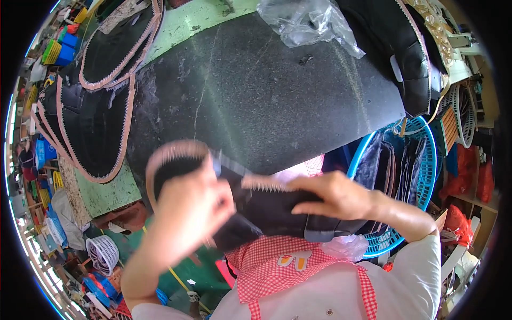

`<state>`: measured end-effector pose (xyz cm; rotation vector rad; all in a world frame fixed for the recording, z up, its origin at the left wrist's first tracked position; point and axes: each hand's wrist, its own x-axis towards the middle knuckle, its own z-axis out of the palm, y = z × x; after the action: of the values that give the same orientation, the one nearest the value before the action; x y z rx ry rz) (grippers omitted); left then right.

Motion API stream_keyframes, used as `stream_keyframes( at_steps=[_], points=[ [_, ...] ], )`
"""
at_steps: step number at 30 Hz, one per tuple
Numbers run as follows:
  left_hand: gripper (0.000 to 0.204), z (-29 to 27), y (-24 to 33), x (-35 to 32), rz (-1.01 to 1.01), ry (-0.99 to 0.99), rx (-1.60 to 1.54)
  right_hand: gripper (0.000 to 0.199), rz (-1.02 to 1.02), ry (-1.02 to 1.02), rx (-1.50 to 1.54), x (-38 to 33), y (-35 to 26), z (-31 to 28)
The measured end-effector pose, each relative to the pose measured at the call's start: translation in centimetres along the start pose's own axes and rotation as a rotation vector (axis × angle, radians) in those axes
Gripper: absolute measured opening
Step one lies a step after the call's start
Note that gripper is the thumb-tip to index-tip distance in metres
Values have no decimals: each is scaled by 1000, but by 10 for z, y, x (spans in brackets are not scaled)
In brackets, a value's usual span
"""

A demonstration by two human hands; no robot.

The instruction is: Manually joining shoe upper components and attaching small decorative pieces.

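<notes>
A black shoe upper [277, 207] with a pinkish, zigzag-cut border is held up in front of my apron, below the near edge of the dark work board. My right hand [341, 196] grips it by its right part, thumb on the near side and fingers over the border. My left hand [193, 198] is blurred by motion, its fingers curled closed in front of the upper's left end. What those fingers pinch, if anything, I cannot make out. The curved left end of the border [178, 149] is also smeared.
More black uppers [96, 122] with pinkish borders lie at the board's left, and others [397, 48] at the right. Crumpled clear plastic [309, 24] rests at the far edge of the dark board [256, 90]. A blue basket [430, 160] holding dark pieces stands right.
</notes>
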<state>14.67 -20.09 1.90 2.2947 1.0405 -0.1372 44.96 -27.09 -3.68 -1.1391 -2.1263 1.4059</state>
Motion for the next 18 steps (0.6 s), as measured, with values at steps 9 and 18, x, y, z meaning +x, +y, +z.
stream_keyframes(
  at_steps=[9,18],
  points=[
    [66,77,12,-21,104,44,-800,26,-91,82,-230,2,-7,-7],
    [91,-88,-142,85,-301,789,530,24,-257,668,-632,99,44,-105]
  ],
)
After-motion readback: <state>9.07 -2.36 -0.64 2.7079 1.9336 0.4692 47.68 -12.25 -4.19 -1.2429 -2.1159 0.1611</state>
